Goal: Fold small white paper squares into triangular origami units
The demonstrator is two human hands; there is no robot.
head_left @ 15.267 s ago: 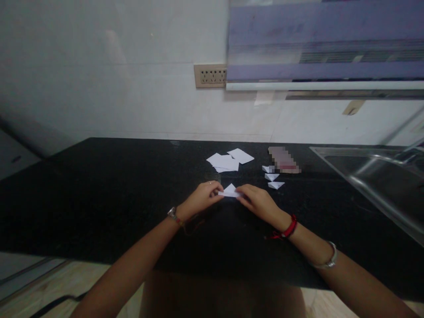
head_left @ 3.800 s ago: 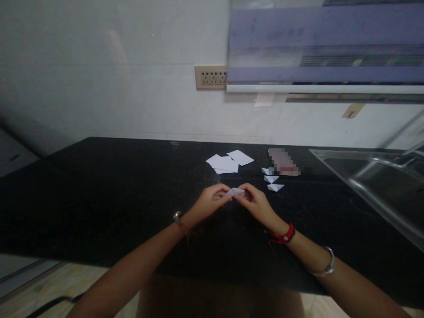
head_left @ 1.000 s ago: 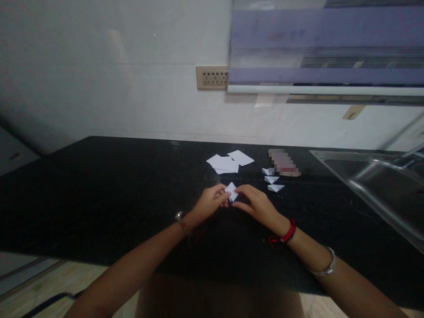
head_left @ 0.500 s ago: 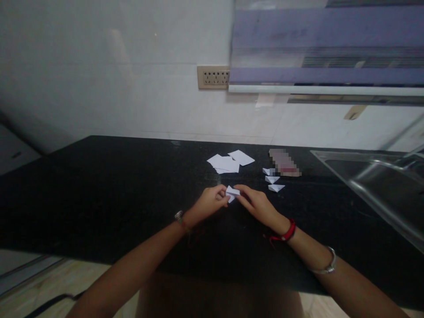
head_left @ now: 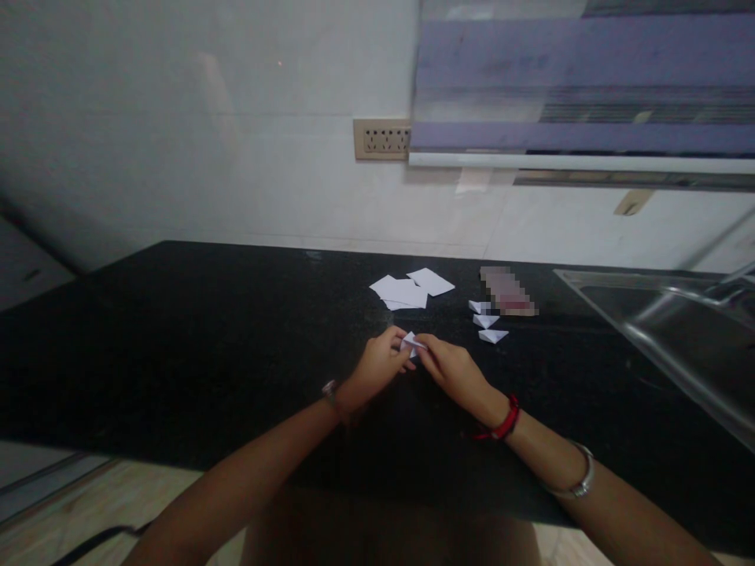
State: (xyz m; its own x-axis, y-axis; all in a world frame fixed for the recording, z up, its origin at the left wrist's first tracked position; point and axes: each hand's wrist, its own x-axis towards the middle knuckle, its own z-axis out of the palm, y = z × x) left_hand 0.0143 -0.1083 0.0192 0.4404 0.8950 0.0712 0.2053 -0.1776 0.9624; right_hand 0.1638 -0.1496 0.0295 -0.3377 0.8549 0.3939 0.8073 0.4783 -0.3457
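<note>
A small folded piece of white paper (head_left: 411,343) is pinched between both hands just above the black countertop (head_left: 177,330). My left hand (head_left: 379,366) grips its left side with closed fingers. My right hand (head_left: 449,368) holds its right side, fingers curled together. Most of the paper is hidden by the fingers. Beyond the hands lies a loose pile of flat white paper squares (head_left: 410,288). To the right of it sit three small folded paper triangles (head_left: 487,321) in a row.
A blurred pink and red object (head_left: 507,292) lies behind the triangles. A steel sink (head_left: 666,314) is set into the counter at the right. A wall socket (head_left: 382,139) and a window blind (head_left: 583,86) are on the white wall. The counter's front edge runs near my forearms.
Over the frames the paper has gone from a wider flat shape to a smaller folded piece. In the last half second both hands closed in tighter around it.
</note>
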